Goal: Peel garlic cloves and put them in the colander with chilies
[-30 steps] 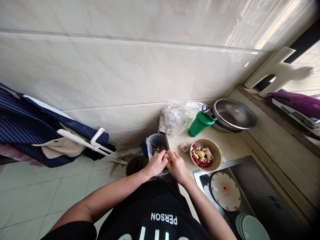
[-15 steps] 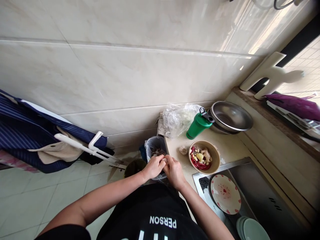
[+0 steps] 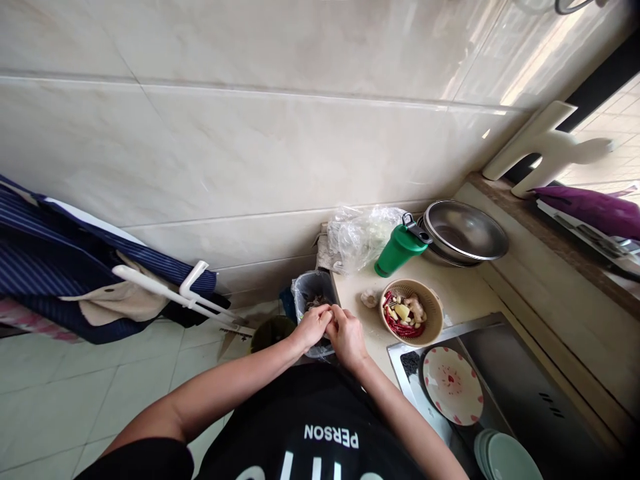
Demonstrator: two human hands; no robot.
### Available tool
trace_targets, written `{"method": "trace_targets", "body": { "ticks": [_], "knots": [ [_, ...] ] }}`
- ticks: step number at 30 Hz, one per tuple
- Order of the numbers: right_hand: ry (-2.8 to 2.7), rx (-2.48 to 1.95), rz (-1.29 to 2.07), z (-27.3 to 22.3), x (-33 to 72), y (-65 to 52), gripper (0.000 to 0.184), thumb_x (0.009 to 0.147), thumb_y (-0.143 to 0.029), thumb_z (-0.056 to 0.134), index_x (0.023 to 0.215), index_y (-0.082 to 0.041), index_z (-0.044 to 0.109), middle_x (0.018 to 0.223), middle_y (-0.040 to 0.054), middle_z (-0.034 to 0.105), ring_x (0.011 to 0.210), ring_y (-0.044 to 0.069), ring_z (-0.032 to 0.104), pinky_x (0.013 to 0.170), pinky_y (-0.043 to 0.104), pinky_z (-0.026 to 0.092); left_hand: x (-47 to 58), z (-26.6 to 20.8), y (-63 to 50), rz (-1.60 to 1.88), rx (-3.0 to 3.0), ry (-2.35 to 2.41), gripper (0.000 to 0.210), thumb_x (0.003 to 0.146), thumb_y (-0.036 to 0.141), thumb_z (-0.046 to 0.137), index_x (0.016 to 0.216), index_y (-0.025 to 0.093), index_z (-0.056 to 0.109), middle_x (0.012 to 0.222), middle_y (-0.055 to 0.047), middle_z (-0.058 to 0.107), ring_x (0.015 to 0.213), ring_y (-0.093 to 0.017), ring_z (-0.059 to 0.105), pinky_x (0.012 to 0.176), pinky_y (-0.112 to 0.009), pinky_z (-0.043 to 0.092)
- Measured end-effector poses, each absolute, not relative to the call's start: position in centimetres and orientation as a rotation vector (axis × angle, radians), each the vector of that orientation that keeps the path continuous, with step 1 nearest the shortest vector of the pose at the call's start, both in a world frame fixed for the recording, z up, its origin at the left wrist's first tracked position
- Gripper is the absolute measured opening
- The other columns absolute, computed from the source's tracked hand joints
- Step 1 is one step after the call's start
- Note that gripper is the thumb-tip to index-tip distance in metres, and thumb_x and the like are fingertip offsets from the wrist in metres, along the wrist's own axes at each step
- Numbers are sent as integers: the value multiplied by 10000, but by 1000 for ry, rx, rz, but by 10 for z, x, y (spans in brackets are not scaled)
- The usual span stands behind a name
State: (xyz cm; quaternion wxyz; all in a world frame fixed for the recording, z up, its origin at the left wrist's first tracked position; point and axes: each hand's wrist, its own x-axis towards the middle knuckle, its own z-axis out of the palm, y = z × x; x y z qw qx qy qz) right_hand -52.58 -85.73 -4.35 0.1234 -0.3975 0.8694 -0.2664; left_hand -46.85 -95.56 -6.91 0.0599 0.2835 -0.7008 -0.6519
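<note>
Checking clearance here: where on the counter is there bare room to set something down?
One patch lies between the basket, metal bowls and sink; a narrower one between the garlic bulb and sink, left of the basket. The far side is crowded with plastic bag, green bottle and bowls.

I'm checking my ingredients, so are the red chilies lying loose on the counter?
No, the red chilies lie inside the beige basket, beside a piece of ginger.
</note>
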Motion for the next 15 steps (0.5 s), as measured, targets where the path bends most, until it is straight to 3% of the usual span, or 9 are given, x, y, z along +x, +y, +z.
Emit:
{"method": "trace_targets", "body": {
  "ticks": [15],
  "knots": [
    [2460,-1117,-1056,-51,-523,-869,174,815,-166,458,883,-167,619,735,41,633,661,163,578,630,228,425,-465,-86,-974,-1894,745,-2189,266,829,324,425,651,154,525,615,6,521,610,-128,464,567,-228,353]
  ]
}}
